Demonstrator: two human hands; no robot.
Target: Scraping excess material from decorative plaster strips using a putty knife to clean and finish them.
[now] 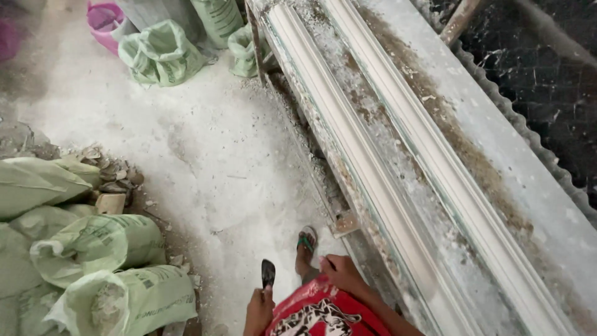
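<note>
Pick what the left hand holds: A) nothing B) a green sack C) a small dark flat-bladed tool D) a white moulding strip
C: the left hand grips a small dark flat-bladed tool, blade up, over the dusty floor; the right hand is empty beside the bench edge.

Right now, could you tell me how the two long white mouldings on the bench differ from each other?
The near moulding lies along the bench's front edge, next to the right hand; the far moulding lies further in, beside a brown dusty streak. The near moulding's lower end looks smooth and rounded; the far moulding shows sharper stepped ridges there. Both are white, long and parallel, with white crumbs around them. The left hand holds a dark flat tool.
</note>
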